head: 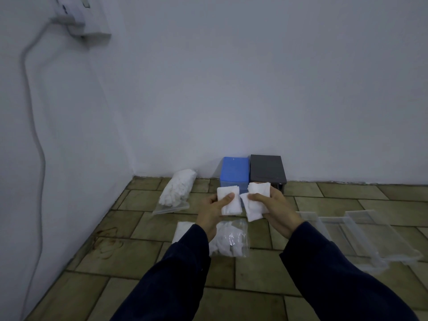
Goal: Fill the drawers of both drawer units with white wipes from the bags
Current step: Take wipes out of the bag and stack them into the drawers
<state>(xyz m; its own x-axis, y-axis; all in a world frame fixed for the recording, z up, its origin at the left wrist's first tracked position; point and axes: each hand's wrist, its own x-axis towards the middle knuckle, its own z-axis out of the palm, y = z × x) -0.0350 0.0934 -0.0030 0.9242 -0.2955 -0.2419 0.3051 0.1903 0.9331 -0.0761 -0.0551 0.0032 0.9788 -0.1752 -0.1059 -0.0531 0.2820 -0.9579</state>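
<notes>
My left hand (212, 210) pinches a folded white wipe (229, 202) between thumb and fingers. Beside it, my right hand (275, 207) grips a second white wipe (257, 200). Both are held above the tiled floor, in front of the blue drawer unit (234, 173) and the dark grey drawer unit (266, 169), which stand side by side against the wall. A clear bag of wipes (231, 239) lies on the floor below my hands. Another full bag of wipes (177, 189) lies to the left near the corner.
Two clear plastic drawers (361, 235) lie on the tiled floor (139, 251) to my right. A white wall closes the space behind and to the left, with a cable (34, 135) hanging from a wall fixture (78, 22).
</notes>
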